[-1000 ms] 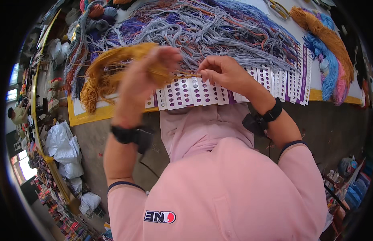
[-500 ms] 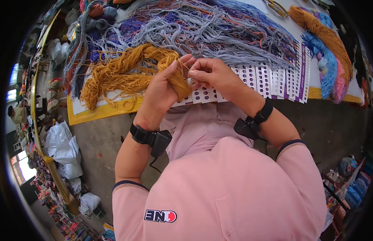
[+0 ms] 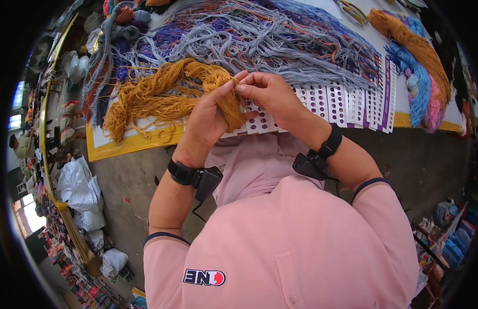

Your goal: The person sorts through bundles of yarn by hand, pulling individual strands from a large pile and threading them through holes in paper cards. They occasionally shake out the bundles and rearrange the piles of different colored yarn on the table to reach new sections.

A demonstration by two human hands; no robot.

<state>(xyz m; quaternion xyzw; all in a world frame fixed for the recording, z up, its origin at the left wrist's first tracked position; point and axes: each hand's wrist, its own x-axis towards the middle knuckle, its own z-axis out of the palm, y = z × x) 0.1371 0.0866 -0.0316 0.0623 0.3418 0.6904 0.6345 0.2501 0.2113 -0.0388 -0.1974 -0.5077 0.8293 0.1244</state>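
A mustard-yellow hank of yarn lies along the table's near left edge, its right end looped over the fingers of my left hand. The left thumb presses near the top of that loop. My right hand is beside it, thumb and forefinger pinched close to the left fingertips, on what looks like a thin strand of the same yarn. Below both hands lie white cards with rows of punched holes, some edged in purple. A large spread of grey, purple and rust yarn covers the table beyond.
The white table has a yellow-taped edge. Orange, blue and pink hanks lie at the right; yellow-handled scissors rest at the back. White plastic bags sit left of the table. A person is at the far left.
My right hand has shifted slightly left and up, its fingertips now meeting the left hand's. The left hand and the yellow hank stay nearly in place.
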